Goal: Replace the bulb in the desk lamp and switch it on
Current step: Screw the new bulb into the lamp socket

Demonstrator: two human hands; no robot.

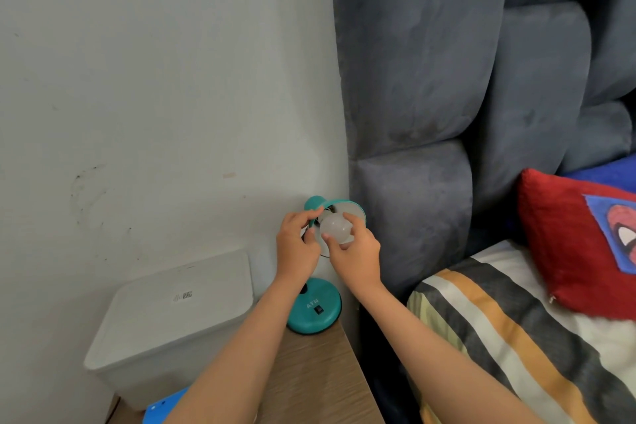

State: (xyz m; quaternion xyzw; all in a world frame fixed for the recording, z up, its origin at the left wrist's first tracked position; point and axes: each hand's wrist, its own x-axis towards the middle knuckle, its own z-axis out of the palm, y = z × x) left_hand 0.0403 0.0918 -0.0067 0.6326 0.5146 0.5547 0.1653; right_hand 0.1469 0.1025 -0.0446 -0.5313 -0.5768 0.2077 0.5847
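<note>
Fingers of the right hand (354,251) wrap the frosted bulb (335,228) right at the teal lamp's shade (347,208). Left hand (297,244) pinches the shade's edge. Lamp base (315,306) sits on the wooden nightstand (309,379), beside a white box (172,317).

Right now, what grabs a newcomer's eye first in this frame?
Centre frame: both hands meet at the teal desk lamp, the right hand gripping a frosted white bulb at the shade, the left hand steadying the shade's edge. At the right edge, a bright red pillow lies on striped bedding, against a grey padded headboard.
</note>
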